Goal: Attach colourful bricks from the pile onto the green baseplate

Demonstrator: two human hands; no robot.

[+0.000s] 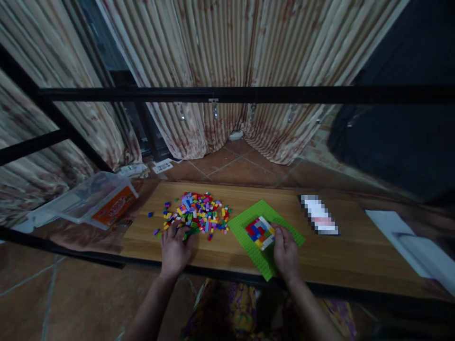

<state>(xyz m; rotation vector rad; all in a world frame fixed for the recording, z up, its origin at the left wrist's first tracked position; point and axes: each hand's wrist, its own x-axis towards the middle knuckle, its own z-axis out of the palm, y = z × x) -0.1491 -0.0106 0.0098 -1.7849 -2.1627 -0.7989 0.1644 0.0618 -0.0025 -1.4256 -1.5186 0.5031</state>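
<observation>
- Green baseplate [249, 237] flat on wooden table [337, 255], bearing small block of coloured bricks [260, 232].
- Right hand [285, 253] resting on baseplate's near edge, fingertips touching the block; grasp unclear.
- Left hand [174, 248] spread, palm down, on loose brick pile [197, 213].
- Clear plastic bin [88, 201] far left.

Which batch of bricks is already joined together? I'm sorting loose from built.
The small multicoloured block on the green baseplate, by the right hand. The pile of bricks at the left hand lies scattered.
</observation>
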